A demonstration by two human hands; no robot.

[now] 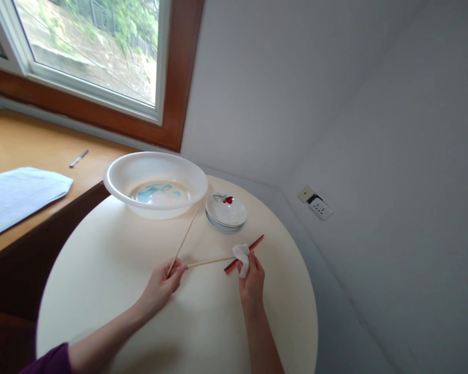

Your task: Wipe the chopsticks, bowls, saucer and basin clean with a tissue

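Note:
My left hand (169,278) is closed around two pale wooden chopsticks. One chopstick (183,241) points up and away toward the basin. The other chopstick (210,261) runs rightward, its far end meeting a folded white tissue (241,255). Fingers of my right hand (252,278) pinch that tissue; how far it wraps the chopstick's end is hidden. Behind the tissue and right fingers is a pair of red and black chopsticks (257,242), set slantwise; their middle is covered. Whether they rest wholly on the table I cannot tell.
A translucent white basin (117,191) stands at the back left of the round cream table (86,280). Beside it are stacked plates (234,214), the top one with a red flower. On the wooden desk (31,140) lie a pen (78,158) and papers (19,200). Walls border the right.

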